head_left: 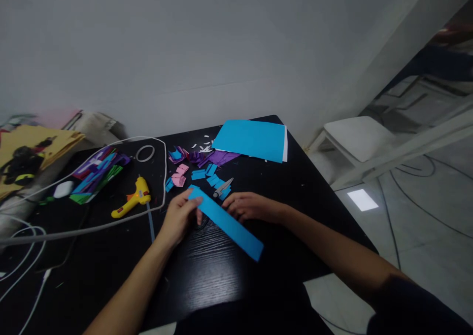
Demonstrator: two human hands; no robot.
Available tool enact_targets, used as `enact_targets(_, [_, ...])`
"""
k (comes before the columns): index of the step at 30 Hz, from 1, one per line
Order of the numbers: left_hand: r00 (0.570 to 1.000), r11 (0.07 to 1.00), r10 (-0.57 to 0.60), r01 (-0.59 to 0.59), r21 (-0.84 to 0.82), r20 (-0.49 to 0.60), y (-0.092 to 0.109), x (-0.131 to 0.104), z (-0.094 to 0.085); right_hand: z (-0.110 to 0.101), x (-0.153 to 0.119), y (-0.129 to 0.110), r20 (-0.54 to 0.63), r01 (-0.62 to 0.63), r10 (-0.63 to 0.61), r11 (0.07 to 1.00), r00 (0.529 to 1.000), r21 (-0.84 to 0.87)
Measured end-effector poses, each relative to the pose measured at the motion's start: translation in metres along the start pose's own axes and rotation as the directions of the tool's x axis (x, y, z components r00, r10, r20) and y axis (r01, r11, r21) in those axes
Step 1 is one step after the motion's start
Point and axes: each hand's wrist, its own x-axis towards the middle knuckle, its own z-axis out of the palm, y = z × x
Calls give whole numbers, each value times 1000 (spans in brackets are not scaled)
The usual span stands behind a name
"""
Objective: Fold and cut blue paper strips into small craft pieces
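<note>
A long blue paper strip (232, 228) slants down to the right above the black table. My left hand (182, 214) pinches its upper left end between thumb and fingers. Beside the strip's upper right edge is my right hand (247, 207), its fingers curled and partly hidden by the strip, so what they hold cannot be made out. Just beyond the hands lies a grey-handled tool (223, 188), on top of small blue paper pieces (215, 180). Pink folded pieces (179, 179) and purple paper (221, 157) lie farther back.
Blue sheets (251, 139) lie at the table's back edge. To the left are a yellow glue gun (136, 197), a tape ring (145, 153), coloured strips (96, 173) and a white cable (111, 224). A white stool (351, 133) stands right of the black table (306, 212).
</note>
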Motion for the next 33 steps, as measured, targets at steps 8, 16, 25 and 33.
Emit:
enact_targets(8, [957,982,-163,134,133,240,-12,-15,29,20,1,15,-74,103,-132,944,989,-314])
enact_targets(16, [968,982,-148,120,143,202,-11,-11,24,18,0,10,-178,90,-155,940,972,-329])
enact_targets(25, [959,974,-128,74,215,252,-13,-16,26,16,2,9,-174,141,-216,921,961,-363])
enact_targets(33, [943,953,-149,56,296,299,-19,-21,31,17,5,14,-241,146,-262,900,935,-410])
